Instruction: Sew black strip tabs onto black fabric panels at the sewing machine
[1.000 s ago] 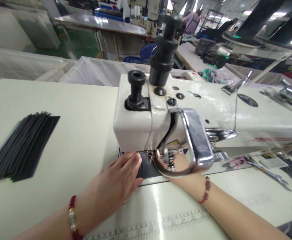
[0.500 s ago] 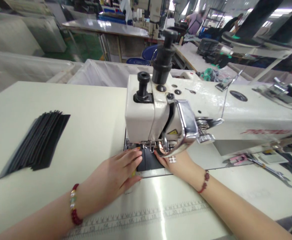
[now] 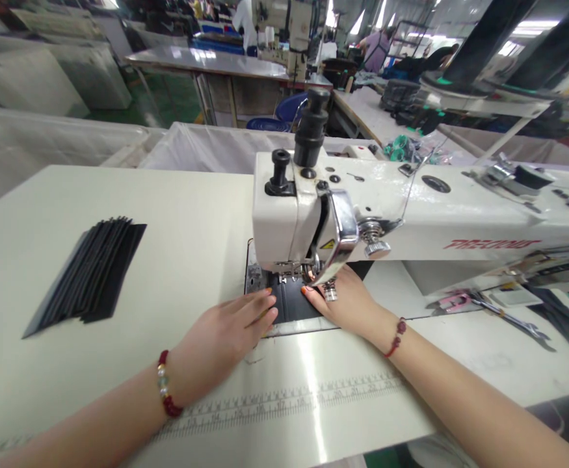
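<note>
A flat black piece of material lies under the presser foot of a white sewing machine. My left hand lies flat on the left, its fingers stretched out and their tips at the piece's left edge. On the other side, my right hand rests with its fingers spread and thumb on the piece. The machine's metal guard and a thread knob hide part of that hand. Further left on the table is a fanned stack of black strips.
A printed ruler runs along the table's front. Right of the machine bed lie pink-handled snips, a wrench and dark cloth pieces. Behind the table stand lined bins. Other people work in the background.
My view has shifted, showing more of the machine's right side. My left thumb has drawn in beneath the hand. Both hands stay beside the needle area on the black piece.
</note>
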A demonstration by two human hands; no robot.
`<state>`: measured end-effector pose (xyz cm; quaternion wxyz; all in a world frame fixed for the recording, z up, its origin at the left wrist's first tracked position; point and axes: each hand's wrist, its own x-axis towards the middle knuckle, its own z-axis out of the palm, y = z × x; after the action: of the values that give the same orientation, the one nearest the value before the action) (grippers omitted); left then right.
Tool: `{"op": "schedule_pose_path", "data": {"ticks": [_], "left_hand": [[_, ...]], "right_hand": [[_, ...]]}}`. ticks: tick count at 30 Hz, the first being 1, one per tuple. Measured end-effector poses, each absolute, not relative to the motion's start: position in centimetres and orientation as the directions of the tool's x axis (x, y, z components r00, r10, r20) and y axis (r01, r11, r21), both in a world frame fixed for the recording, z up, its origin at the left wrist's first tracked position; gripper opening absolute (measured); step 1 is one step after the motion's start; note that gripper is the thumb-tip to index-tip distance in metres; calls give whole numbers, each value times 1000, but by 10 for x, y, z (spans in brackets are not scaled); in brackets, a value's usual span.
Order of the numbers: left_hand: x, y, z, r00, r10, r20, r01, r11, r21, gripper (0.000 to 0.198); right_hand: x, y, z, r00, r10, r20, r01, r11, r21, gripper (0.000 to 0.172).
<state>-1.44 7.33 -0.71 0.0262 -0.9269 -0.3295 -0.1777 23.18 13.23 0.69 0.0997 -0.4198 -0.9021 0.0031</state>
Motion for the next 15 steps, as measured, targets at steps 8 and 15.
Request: {"op": "schedule_pose_path", "data": {"ticks": [8, 15], "left_hand": [[-17, 73, -9, 742, 572, 350, 601, -798, 31, 30], [-17, 74, -10, 730, 590, 345, 610, -790, 61, 28]], "right_hand": [[232, 131, 7, -610, 777, 156, 771, 627, -109, 22], [230, 133, 9, -621, 779, 88, 768, 627, -133, 18]]}}
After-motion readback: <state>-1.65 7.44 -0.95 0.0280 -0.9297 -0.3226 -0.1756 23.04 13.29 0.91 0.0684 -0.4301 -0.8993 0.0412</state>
